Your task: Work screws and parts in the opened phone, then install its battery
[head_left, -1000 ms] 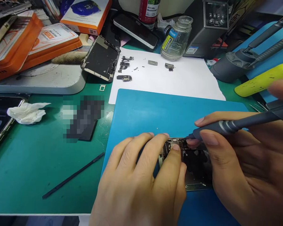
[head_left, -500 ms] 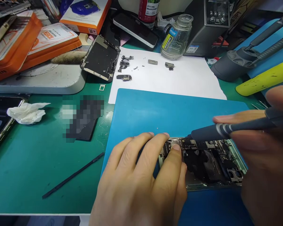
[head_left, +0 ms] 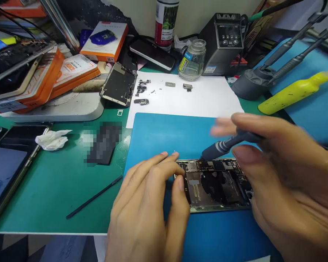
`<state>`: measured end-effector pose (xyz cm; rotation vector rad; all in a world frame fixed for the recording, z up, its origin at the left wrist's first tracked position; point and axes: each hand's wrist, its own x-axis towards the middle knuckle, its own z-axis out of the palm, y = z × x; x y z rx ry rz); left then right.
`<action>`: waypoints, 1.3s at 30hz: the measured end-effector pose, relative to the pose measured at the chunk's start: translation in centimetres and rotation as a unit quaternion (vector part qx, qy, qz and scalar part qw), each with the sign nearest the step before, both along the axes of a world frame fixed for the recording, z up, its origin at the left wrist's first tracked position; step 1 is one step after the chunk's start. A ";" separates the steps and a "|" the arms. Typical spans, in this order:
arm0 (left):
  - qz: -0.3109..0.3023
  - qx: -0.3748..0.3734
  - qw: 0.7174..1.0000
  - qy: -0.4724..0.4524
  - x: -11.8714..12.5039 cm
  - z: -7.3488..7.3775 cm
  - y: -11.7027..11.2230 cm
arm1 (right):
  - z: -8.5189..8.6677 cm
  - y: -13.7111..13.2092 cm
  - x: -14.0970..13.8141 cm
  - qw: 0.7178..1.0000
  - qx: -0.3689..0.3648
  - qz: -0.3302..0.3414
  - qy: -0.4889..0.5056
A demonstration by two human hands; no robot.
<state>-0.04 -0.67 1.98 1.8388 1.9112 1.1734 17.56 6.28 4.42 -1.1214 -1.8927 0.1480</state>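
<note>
Green tabletop (head_left: 43,203) with a pale front edge. On its right half lies a blue mat (head_left: 164,134), an opened phone (head_left: 215,186) flat on it; behind the mat is a sheet of white paper (head_left: 207,103). Directly on the green, left of the mat: a glossy dark phone (head_left: 15,156), a crumpled white tissue (head_left: 52,141), a black slab (head_left: 106,156) partly blurred by pixels, a thin black stick (head_left: 94,197) lying diagonally, and a tiny metal frame (head_left: 120,112). At the left rear sits a whitish rounded platform (head_left: 71,114).

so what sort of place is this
Most likely a phone repair bench: an opened phone lies on a blue mat, a screwdriver-like tool at its far edge, and small loose parts are laid out on white paper.
</note>
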 end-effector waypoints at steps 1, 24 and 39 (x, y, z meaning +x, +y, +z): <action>-0.017 0.005 1.000 0.011 -0.3 -0.1 0.0 | 0.1 0.1 0.1 1.000 0.010 0.001 -0.004; -0.167 -0.095 0.973 0.127 -1.4 1.6 -0.8 | -0.1 0.9 0.1 0.987 0.123 0.096 0.027; 0.069 -0.078 0.945 0.310 2.6 1.5 -1.1 | 1.3 0.1 7.0 0.921 -0.059 -0.074 0.379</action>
